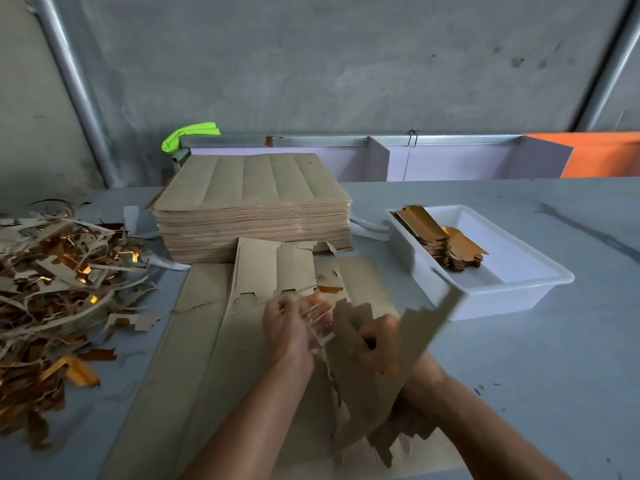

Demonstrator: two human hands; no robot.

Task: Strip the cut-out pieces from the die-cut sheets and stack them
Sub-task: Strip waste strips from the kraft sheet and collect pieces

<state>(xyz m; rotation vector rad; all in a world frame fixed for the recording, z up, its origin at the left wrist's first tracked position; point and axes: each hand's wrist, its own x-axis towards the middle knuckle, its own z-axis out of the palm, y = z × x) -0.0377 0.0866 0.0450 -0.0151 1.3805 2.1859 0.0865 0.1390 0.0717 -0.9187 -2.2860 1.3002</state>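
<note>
Cardboard from a die-cut sheet is being worked closest to the camera. A bundle of cut-out pieces [377, 368] is gripped in the right hand [375, 341], whose fingers are curled round its middle; the bundle is tilted up toward the right, its ragged lower end hanging over the surface [554, 358]. The left hand [287, 327] is just beside it, and thin waste strips [320, 322] are pinched between its fingers, though motion blur hides the exact hold.

The board is judged light and fairly stiff along its length, yet easily creased, and torn at the small nicks that join piece to waste. A hold across the broad middle of the pieces, with the pull applied close to the joints, is judged safest; the narrow strips are flimsy and likely to snap if tugged from far off.

Beneath the hands a partly stripped sheet [273, 268] is laid flat on the surface, with gaps and torn edges along its near side. To the left, a loose heap of scrap [59, 282] is spread out, brown with glints of gold foil. To the right, a white tray [540, 289] is set, and finished pieces [440, 237] are stacked gold side up in its far left corner. Farther back, a thick pile of unstripped sheets [256, 209] is stood squarely, touching the sheet in work.
</note>
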